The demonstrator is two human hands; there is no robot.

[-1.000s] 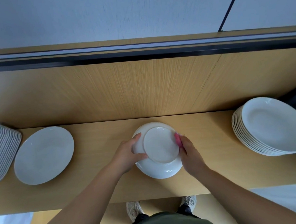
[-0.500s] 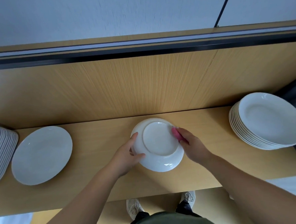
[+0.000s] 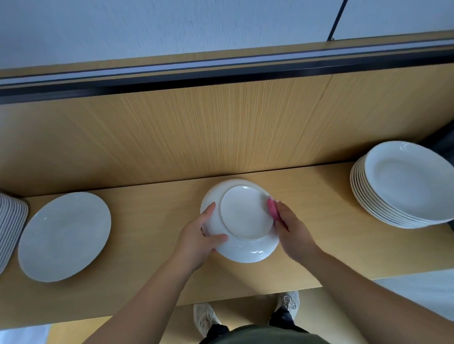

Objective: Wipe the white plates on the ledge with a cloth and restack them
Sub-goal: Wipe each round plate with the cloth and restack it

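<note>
Presently in hand: wiping the underside of one white plate; restacking not yet begun for this piece.
Item: upturned plate (image 3: pixel 245 215), foot ring uppermost, held over the middle of the ledge (image 3: pixel 154 202), nearer its back edge than its front; whether it rests on the wood cannot be told.
Facing: underside points up towards the camera, eating face down; the near rim seems to dip slightly.
Long axis: none, the piece being round; it reads as an oval only through the tilt.
Left hand (image 3: pixel 198 239): fingers (image 3: pixel 209 211) curled round the left rim, thumb laid on the underside, gripping the plate.
Right hand (image 3: pixel 293 229): closed round a pink cloth (image 3: pixel 272 210), which is pressed to the plate's right rim.
Single plate (image 3: pixel 63 237): face up towards the left end of the ledge, probably the start of the wiped pile.
Right-hand stack (image 3: pixel 410 186): tall, at the right end, face up.
Left-hand stack (image 3: pixel 2 228): at the far left end, partly out of view.
Next move calls for: carrying the cloth round the rest of the rim, then turning the plate face up and setting it squarely on the single plate, rims aligned, set down gently since glazed ware slips.
</note>
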